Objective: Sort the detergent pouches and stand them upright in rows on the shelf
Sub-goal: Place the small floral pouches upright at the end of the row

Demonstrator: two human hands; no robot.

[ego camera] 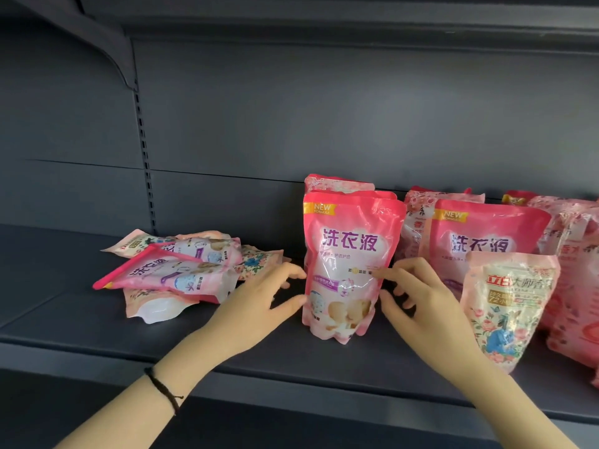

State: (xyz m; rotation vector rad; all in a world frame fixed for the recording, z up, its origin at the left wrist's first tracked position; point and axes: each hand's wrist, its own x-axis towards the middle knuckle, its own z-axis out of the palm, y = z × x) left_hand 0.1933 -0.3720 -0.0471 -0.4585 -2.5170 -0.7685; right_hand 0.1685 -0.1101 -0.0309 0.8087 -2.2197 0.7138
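A pink detergent pouch (pixel 350 264) stands upright on the dark shelf (pixel 81 322), with more pink pouches (pixel 337 183) upright behind it. My left hand (pixel 265 299) is at its left edge, thumb and forefinger tips touching the side. My right hand (pixel 424 299) is at its right edge, forefinger on the front, fingers spread. Neither hand closes around it. A second upright pink pouch (pixel 483 234) stands to the right, and a smaller floral pouch (pixel 509 306) leans in front of that. Several pouches (pixel 175 270) lie flat in a loose pile at the left.
More pink floral pouches (pixel 577 286) crowd the shelf's far right. A slotted upright (pixel 146 157) runs up the back panel behind the pile, with a bracket (pixel 110 47) of the shelf above at top left. The shelf's front lip (pixel 291 384) runs below my wrists.
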